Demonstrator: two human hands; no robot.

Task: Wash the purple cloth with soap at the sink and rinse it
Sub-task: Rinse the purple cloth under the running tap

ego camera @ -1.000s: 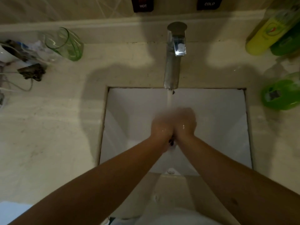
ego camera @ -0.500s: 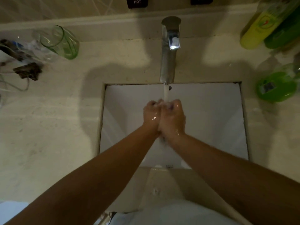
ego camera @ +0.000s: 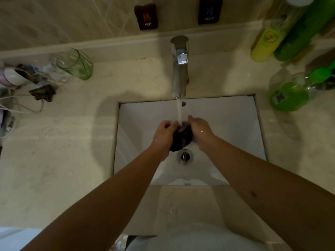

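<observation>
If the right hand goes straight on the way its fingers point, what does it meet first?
Probably the running water stream, just beyond the right hand; past that, the white sink's back wall. Depth is unclear.

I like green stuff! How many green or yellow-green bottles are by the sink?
3, all at the right: a yellow-green bottle and a dark green bottle by the wall, a bright green bottle lying nearer. More may hide off-frame.

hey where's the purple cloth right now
In the head view the purple cloth is bunched between the left hand and right hand, under the faucet stream, just above the sink drain.
</observation>
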